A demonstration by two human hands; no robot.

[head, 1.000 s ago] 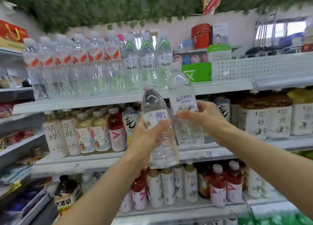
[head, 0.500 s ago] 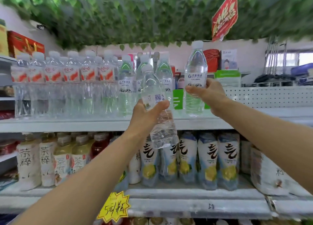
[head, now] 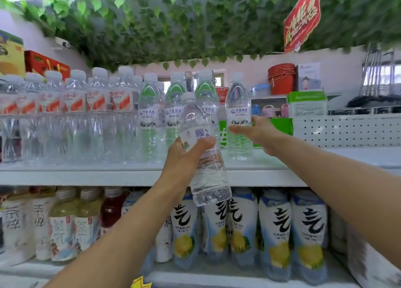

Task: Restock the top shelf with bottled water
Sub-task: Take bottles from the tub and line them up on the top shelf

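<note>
The top shelf (head: 282, 174) lies ahead: right hand (head: 258, 131) grips an upright bottle (head: 238, 114), seemingly seated there; left hand (head: 186, 157) clasps a tilted second bottle (head: 204, 157) just short of it.

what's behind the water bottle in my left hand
Behind the tilted water bottle in the left hand: green-topped bottles on the top shelf. Their lower parts are covered.
</note>
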